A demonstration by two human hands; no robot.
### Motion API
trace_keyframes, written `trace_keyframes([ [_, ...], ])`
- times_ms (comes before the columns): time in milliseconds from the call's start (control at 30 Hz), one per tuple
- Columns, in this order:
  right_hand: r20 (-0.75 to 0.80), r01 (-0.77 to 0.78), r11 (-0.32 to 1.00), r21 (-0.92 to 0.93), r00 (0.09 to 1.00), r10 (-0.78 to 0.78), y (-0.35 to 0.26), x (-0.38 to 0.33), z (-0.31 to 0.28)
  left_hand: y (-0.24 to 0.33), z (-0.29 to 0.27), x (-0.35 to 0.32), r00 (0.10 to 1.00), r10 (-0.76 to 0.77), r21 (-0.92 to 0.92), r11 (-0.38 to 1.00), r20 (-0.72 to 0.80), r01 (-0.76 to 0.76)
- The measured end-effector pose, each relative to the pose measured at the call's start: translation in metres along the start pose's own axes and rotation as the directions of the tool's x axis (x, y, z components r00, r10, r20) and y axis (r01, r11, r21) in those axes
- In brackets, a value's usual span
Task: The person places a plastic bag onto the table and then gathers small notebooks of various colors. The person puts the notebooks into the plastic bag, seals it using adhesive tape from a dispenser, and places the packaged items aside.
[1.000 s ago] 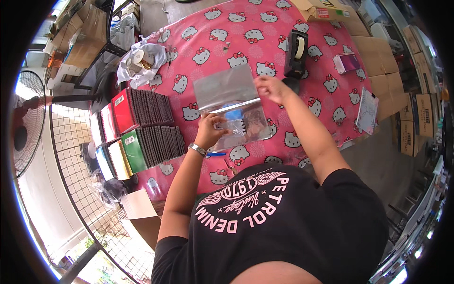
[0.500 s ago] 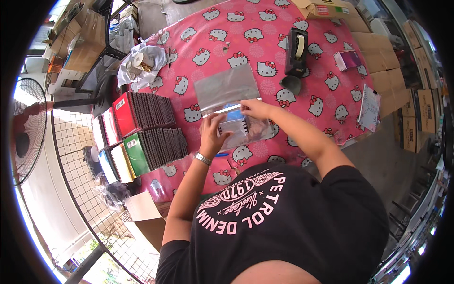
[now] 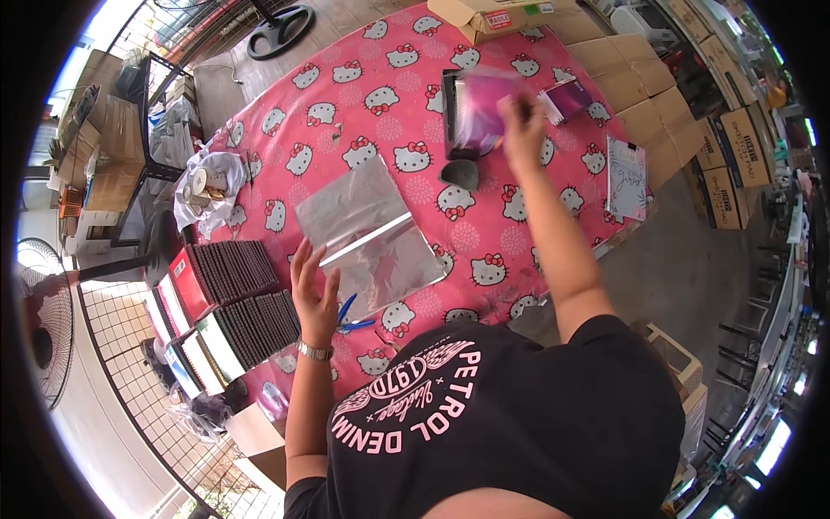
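Note:
My right hand (image 3: 522,130) is raised at the far side of the table, gripping a motion-blurred purple notebook (image 3: 489,108) by its right side. Behind and partly under that notebook stands a black tape dispenser (image 3: 450,117). My left hand (image 3: 313,290) has its fingers apart and holds nothing. It hovers at the left edge of a clear plastic sleeve (image 3: 372,233), which lies flat with a pale strip across its middle. A blue-handled tool (image 3: 347,317) rests beside my left wrist.
Stacks of spiral notebooks (image 3: 229,294) stand at the left. A white plastic bag (image 3: 207,192) holding tape rolls sits beyond them. Another purple notebook (image 3: 567,99) and a white spiral notebook (image 3: 626,180) lie at the right. An open carton (image 3: 484,19) is at the far edge.
The small notebook at the plastic sleeve is gone from there. My right hand has moved away and to the far right, now with a purple notebook. My left hand has released and shifted left.

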State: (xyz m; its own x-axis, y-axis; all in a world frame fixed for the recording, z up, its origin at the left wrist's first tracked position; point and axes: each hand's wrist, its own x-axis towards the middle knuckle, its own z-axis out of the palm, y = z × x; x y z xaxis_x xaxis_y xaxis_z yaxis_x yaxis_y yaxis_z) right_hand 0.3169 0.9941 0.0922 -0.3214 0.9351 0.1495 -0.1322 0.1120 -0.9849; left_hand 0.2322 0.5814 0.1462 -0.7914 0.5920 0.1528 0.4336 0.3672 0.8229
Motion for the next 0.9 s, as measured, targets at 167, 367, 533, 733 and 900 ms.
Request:
trace_keyframes([
  [167, -0.583, -0.261, 0.89, -0.373, 0.813, -0.006, 0.065, 0.164, -0.112, -0.002, -0.014, -0.04, 0.948, -0.317, -0.074, 0.945, 0.009, 0.317],
  [367, -0.6, -0.762, 0.611, -0.216, 0.597, 0.532, 0.11, 0.188, -0.132, -0.042, -0.028, -0.087, 0.927, -0.367, -0.027, 0.93, -0.073, 0.366],
  [533, -0.636, -0.791, 0.599, -0.125, 0.527, 0.564, 0.117, 0.206, -0.126, -0.026, -0.03, -0.076, 0.924, -0.375, -0.04, 0.927, -0.067, 0.374],
  [733, -0.569, -0.702, 0.538, -0.466, 0.704, 0.425, 0.115, 0.242, -0.153, -0.031, -0.049, -0.074, 0.91, -0.394, -0.161, 0.914, -0.13, 0.373],
  [900, -0.25, -0.122, 0.456, -0.881, 0.94, -0.233, 0.062, 0.14, -0.027, -0.01, -0.13, -0.058, 0.869, -0.113, 0.004, 0.991, -0.482, 0.131],
])
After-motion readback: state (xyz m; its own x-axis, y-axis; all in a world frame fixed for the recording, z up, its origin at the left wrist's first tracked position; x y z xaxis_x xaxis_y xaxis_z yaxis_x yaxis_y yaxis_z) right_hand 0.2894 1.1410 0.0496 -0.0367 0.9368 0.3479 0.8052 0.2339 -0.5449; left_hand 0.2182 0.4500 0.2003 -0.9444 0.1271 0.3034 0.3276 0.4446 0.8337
